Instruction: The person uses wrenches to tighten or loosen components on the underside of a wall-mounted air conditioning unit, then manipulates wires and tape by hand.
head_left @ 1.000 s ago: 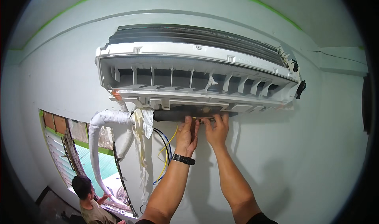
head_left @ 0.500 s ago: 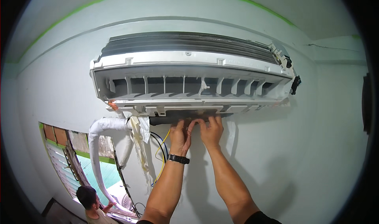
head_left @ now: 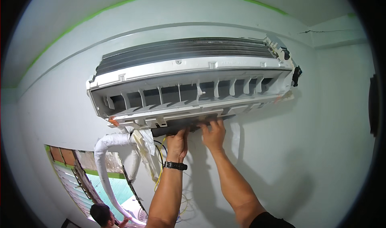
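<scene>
Evidently the air-conditioner unit [head_left: 187, 72] is borne by the wall, since it spans the upper middle of the frame with nobody's arms carrying its weight; below its lower edge, at the centre of the frame, runs a black insulated pipe [head_left: 171, 129], and both hands are raised to it from underneath, probably because it sits tucked behind the casing; the left hand [head_left: 177, 144] is curled up against the pipe, and the right hand [head_left: 213, 135] has bent fingers just beside it; their fingertips are lost in shadow, so I cannot tell whether either one grips anything; left of centre, white wrapping [head_left: 105, 151] seems to bind a bent hose into one bundle, with loose strips [head_left: 145, 151] hanging beside it; as for containers, the front-open casing holds upright white fins [head_left: 199, 89] between dark gaps, beneath a ribbed grey coil [head_left: 185, 52].
</scene>
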The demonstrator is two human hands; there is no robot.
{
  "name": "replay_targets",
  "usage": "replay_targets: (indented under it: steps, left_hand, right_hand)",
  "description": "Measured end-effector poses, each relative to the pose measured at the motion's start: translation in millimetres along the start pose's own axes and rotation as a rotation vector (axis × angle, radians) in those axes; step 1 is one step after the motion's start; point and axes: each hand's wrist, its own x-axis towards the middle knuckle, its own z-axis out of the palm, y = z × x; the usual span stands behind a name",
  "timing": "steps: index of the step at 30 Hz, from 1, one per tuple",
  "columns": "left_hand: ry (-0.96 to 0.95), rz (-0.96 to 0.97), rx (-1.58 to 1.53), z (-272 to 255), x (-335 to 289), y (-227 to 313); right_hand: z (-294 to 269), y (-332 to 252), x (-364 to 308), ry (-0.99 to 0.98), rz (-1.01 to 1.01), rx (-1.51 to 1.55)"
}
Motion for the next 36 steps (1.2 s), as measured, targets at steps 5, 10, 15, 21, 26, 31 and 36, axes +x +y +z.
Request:
replay_targets:
  steps: [5, 10, 15, 21, 26, 31, 36]
  left_hand:
    - [-0.178, 0.045, -0.029, -25.5, 6.2, -10.4]
    - [-0.140, 0.089, 0.020, -6.6, -1.1, -13.5]
    - [0.049, -0.016, 0.108, -16.5, -6.4, 4.8]
    - [0.049, -0.113, -0.025, -12.1, -5.5, 6.6]
    - [0.109, -0.034, 0.024, 4.7, -11.3, 6.8]
    - [0.140, -0.012, 0.274, -2.1, -8.1, 10.4]
    - [0.157, -0.046, 0.319, 11.3, -15.7, 15.6]
  right_hand:
    - [-6.9, -4.3, -0.2, -0.083, 0.026, 0.023]
    - [-6.4, -1.3, -5.8, -0.031, 0.056, 0.014]
    - [6.8, -61.1, -46.0, 0.160, 0.280, 0.169]
    - [44.8, -60.1, -51.0, -0.051, 0.875, 0.909]
    - [51.0, -53.5, -44.2, -0.056, 0.897, 0.993]
    - [53.6, -53.2, -51.4, -0.056, 0.854, 1.025]
    - [46.3, -48.3, -54.5, -0.054, 0.869, 1.221]
